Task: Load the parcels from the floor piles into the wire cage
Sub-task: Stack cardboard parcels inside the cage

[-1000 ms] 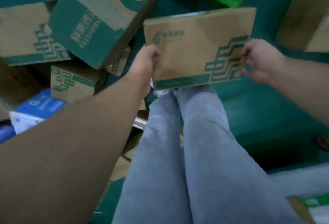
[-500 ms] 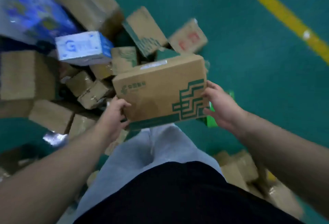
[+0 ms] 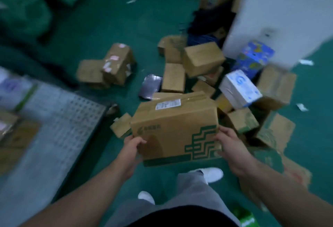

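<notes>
- The person held a cardboard box (image 3: pixel 173 127) in the lower middle of the frame, clear of the floor, green stepped print on its near face and a white label on top.
- The left hand (image 3: pixel 131 147) gripped the box's lower left corner, fingers curled round the edge.
- The right hand (image 3: pixel 228 145) clasped the lower right corner, thumb on the printed face and the fingers wrapped round the side.
- The wire cage (image 3: pixel 72 118) lay at the left of the frame, its mesh blurred. A few parcels showed inside it at the far left edge, and the held box was well apart from it.
- The floor pile (image 3: pixel 201 59) sprawled across the right half of the frame, plain brown boxes tipped against one another.
- A white and blue box (image 3: pixel 239 89) sat tilted on the pile, just right of the held box.
- A blue patterned box (image 3: pixel 254 59) stood behind it, beside a white panel (image 3: pixel 288 10) in the upper right.
- A silver bag (image 3: pixel 150 87) lay flat on the green floor (image 3: pixel 108 28) just left of the pile.
- Two taped brown boxes (image 3: pixel 117 64) sat together in the middle left, apart from the rest.
- White shoes (image 3: pixel 212 173) showed below the held box.
- Green sacks (image 3: pixel 21 5) filled the upper left corner.
</notes>
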`<state>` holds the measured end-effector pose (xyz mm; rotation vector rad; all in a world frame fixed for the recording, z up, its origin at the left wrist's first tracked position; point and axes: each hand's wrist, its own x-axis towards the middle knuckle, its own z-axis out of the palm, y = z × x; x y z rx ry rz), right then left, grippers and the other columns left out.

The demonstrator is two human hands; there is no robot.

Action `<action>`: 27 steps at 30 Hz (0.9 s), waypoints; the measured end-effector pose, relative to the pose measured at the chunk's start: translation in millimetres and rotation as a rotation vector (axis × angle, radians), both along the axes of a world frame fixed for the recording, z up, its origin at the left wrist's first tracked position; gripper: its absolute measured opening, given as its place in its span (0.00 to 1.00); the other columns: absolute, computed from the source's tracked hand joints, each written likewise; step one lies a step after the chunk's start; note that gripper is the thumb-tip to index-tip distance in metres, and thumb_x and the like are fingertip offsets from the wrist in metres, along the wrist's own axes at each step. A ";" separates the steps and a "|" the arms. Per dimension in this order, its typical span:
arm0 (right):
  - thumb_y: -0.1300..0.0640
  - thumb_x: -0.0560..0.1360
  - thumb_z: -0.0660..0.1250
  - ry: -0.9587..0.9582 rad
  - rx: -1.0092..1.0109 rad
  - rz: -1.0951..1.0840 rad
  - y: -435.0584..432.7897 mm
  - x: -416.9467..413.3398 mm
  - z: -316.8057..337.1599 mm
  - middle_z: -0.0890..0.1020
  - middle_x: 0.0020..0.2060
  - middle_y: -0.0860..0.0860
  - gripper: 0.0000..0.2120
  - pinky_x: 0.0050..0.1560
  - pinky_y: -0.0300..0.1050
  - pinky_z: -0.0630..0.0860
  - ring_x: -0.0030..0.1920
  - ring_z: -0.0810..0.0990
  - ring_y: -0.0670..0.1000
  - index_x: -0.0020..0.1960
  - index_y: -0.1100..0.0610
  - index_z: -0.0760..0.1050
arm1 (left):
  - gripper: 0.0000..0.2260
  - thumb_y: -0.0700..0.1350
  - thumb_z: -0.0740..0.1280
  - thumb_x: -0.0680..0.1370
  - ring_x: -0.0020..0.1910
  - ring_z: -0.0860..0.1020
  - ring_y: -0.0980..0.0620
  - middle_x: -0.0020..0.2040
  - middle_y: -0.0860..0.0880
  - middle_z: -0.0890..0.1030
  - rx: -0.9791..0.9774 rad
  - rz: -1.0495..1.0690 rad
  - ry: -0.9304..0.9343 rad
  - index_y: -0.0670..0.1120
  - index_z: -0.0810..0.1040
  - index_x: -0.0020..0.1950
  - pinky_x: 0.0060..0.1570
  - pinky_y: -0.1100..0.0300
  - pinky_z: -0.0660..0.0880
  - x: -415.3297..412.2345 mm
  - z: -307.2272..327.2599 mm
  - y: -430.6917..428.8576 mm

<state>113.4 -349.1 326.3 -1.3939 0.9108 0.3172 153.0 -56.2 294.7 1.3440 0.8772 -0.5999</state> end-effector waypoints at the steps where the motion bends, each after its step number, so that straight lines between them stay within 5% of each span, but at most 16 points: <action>1: 0.60 0.79 0.65 0.008 -0.004 0.039 20.9 2.4 0.6 0.84 0.53 0.50 0.13 0.43 0.46 0.74 0.52 0.82 0.51 0.61 0.48 0.75 | 0.14 0.39 0.64 0.77 0.51 0.77 0.45 0.53 0.44 0.77 -0.014 0.049 0.010 0.46 0.71 0.62 0.43 0.52 0.77 -10.2 -1.5 22.1; 5: 0.61 0.80 0.65 -0.022 0.004 0.319 174.5 27.9 2.4 0.85 0.50 0.49 0.11 0.41 0.45 0.74 0.49 0.83 0.48 0.60 0.49 0.76 | 0.14 0.38 0.64 0.77 0.55 0.77 0.43 0.61 0.37 0.79 0.000 0.273 -0.007 0.46 0.71 0.62 0.50 0.49 0.79 -57.7 9.3 167.6; 10: 0.65 0.80 0.64 -0.052 -0.028 0.552 316.5 38.5 19.6 0.86 0.43 0.47 0.09 0.42 0.50 0.76 0.46 0.84 0.53 0.53 0.51 0.74 | 0.15 0.36 0.63 0.78 0.49 0.78 0.45 0.57 0.41 0.79 0.038 0.524 -0.027 0.44 0.69 0.64 0.30 0.59 0.78 -99.8 33.0 283.1; 15: 0.64 0.80 0.66 -0.063 -0.077 0.713 390.4 56.9 30.2 0.84 0.53 0.51 0.12 0.42 0.49 0.77 0.50 0.83 0.52 0.62 0.56 0.72 | 0.17 0.36 0.63 0.78 0.46 0.78 0.47 0.52 0.45 0.79 0.017 0.659 -0.076 0.43 0.69 0.67 0.33 0.59 0.75 -118.5 48.4 342.7; 18: 0.65 0.80 0.64 -0.074 -0.112 0.788 420.5 81.1 32.1 0.82 0.52 0.52 0.11 0.39 0.47 0.75 0.48 0.81 0.51 0.62 0.58 0.69 | 0.16 0.35 0.62 0.79 0.46 0.79 0.48 0.53 0.44 0.79 -0.018 0.724 -0.113 0.42 0.69 0.67 0.27 0.62 0.76 -112.5 53.1 362.3; 22: 0.60 0.78 0.67 -0.032 -0.135 0.851 454.6 120.7 16.4 0.81 0.50 0.56 0.13 0.44 0.57 0.82 0.48 0.83 0.57 0.61 0.60 0.70 | 0.15 0.35 0.61 0.79 0.43 0.78 0.49 0.50 0.45 0.79 -0.001 0.779 -0.135 0.44 0.69 0.65 0.24 0.63 0.73 -94.9 55.0 383.4; 25: 0.57 0.77 0.68 0.059 -0.069 0.850 484.7 153.5 5.7 0.82 0.51 0.61 0.19 0.36 0.54 0.83 0.46 0.85 0.60 0.64 0.61 0.68 | 0.19 0.36 0.63 0.77 0.38 0.78 0.50 0.50 0.45 0.80 0.049 0.785 -0.116 0.46 0.68 0.66 0.29 0.60 0.73 -77.2 50.6 402.1; 27: 0.55 0.71 0.71 0.083 -0.044 0.865 502.1 179.1 -1.5 0.81 0.52 0.59 0.28 0.45 0.60 0.84 0.49 0.84 0.62 0.69 0.51 0.66 | 0.17 0.37 0.63 0.77 0.36 0.76 0.50 0.49 0.45 0.79 0.077 0.785 -0.102 0.47 0.68 0.65 0.32 0.58 0.72 -60.4 51.3 414.4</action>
